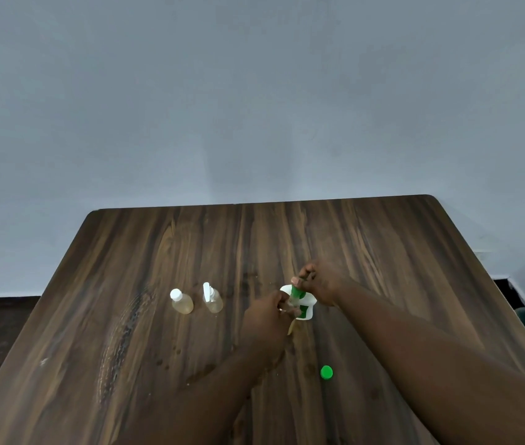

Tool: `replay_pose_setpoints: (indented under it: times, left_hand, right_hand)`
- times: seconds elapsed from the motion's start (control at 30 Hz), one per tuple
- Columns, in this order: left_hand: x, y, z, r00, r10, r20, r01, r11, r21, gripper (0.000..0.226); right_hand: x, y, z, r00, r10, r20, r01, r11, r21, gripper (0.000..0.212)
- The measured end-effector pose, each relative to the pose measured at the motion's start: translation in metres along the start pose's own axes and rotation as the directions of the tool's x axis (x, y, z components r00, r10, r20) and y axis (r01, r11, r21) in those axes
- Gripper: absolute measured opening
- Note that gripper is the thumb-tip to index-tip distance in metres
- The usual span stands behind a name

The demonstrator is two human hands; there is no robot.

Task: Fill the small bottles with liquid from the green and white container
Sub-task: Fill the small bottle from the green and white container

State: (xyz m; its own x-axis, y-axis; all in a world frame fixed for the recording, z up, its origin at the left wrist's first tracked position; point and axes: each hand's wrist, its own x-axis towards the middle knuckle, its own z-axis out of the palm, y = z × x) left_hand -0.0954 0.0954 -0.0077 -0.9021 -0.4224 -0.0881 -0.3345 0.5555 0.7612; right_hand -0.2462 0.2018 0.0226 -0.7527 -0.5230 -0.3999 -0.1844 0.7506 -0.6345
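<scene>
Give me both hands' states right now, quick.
Left hand: closed on something small beside the container; what it holds cannot be told.
Right hand: closed, pinching the container's top.

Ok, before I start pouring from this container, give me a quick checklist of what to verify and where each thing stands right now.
1. Container uncapped: ok, the green cap lies loose on the table.
2. Container gripped: ok, the right hand is at its top and the left hand against its side.
3. Bottle under the spout: cannot tell, the hands hide what sits there.
4. Two left bottles done: ok, the capped bottle and the pump bottle both hold yellowish liquid and stand closed.
5. Table dry: not ok, wet spots show near the left arm.
6. Left bottles clear of the pour: ok, they stand apart from the hands.
</scene>
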Motion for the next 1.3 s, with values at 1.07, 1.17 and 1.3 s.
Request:
replay_pose_setpoints:
  times: [1.07, 1.17, 1.3]
  left_hand:
    - [0.0015, 0.0018, 0.0003, 1.000, -0.030, 0.007, 0.030, 1.000, -0.005, 0.004]
    - [0.0023, 0.0026, 0.0000, 1.000, -0.011, 0.006, 0.011, 1.000, -0.017, 0.003]
    - [0.0043, 0.0031, -0.0002, 1.000, -0.003, -0.014, 0.003, 1.000, -0.007, 0.008]
  right_hand:
    - [-0.0044, -0.0017, -0.0027, 0.997, 0.068, -0.033, -0.068, 0.998, -0.012, 0.036]
    - [-0.0025, -0.0045, -0.0081, 0.997, 0.076, -0.020, -0.076, 0.997, -0.016, 0.036]
    - [-0.0009, -0.0061, -0.0090, 0.997, 0.068, -0.029, -0.068, 0.998, -0.015, 0.033]
